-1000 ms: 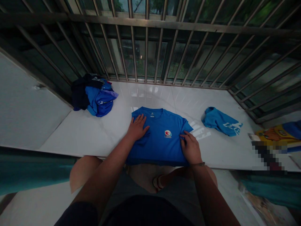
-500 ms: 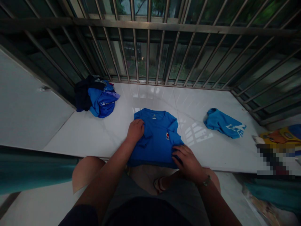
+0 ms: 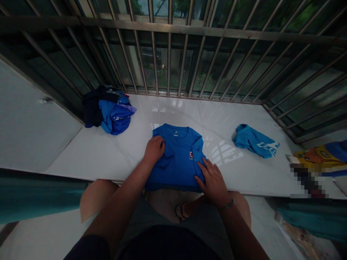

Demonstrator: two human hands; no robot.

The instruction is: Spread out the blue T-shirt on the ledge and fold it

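A blue T-shirt point(image 3: 177, 168) lies front up before me, its neckline away from me and its sleeves turned in over the body. A small red-and-white logo is on its chest, and its lower edge is by the ledge's front. At its left side, my left hand point(image 3: 154, 148) is closed with bent fingers on the folded sleeve; the fingertips are partly hidden. My right hand point(image 3: 214, 180) rests on the right side of the shirt, open, fingers spread over the folded sleeve.
The white tiled ledge point(image 3: 173, 108) ends at metal window bars point(image 3: 169, 61). A heap of dark and blue clothes point(image 3: 110, 110) lies at the back left. Another blue garment point(image 3: 255, 141) with white lettering lies at the right, near a yellow printed item point(image 3: 320, 155).
My right hand has moved up a little and flattened, its fingers now spread on the shirt's right side. My left hand stays on the left sleeve. The view has shifted slightly.
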